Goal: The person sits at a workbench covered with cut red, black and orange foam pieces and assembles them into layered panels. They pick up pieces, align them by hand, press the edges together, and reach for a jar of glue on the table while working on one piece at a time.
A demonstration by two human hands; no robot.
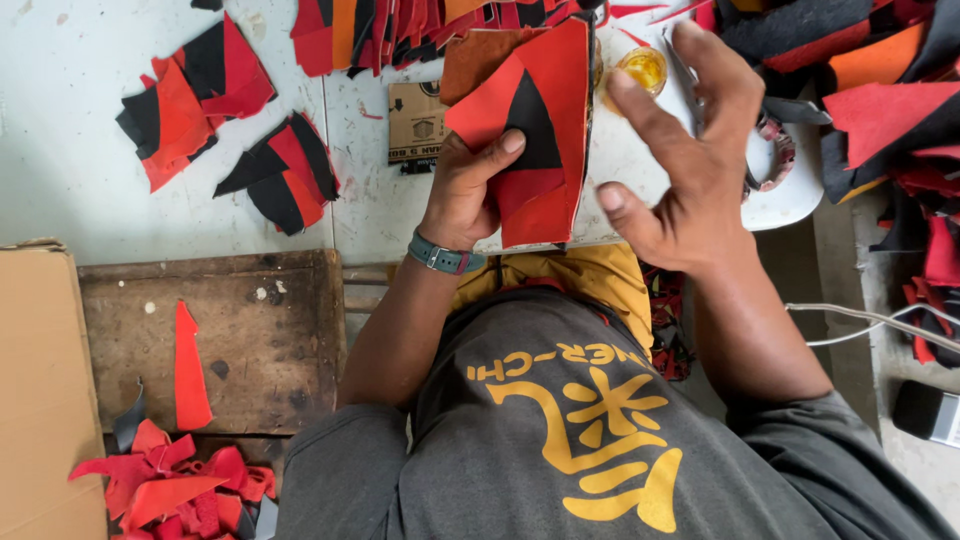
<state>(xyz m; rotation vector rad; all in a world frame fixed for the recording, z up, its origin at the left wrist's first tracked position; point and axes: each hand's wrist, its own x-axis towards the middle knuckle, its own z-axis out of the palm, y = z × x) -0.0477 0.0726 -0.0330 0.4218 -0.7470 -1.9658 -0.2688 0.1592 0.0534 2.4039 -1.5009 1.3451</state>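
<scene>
My left hand (462,190) grips a stack of red and black leather pieces (535,130), thumb pressed on the top red piece, with a brown piece at the back. A teal watch band circles that wrist. My right hand (685,150) hovers just right of the stack, fingers spread and holding nothing. Both hands are above the front edge of the white table (60,150).
Piles of red and black cut pieces (195,95) lie on the table's left, more along the far edge and at right (890,110). A small jar of yellow glue (643,68) and a cardboard tag (415,122) sit nearby. A wooden box (260,340) with red scraps stands below left.
</scene>
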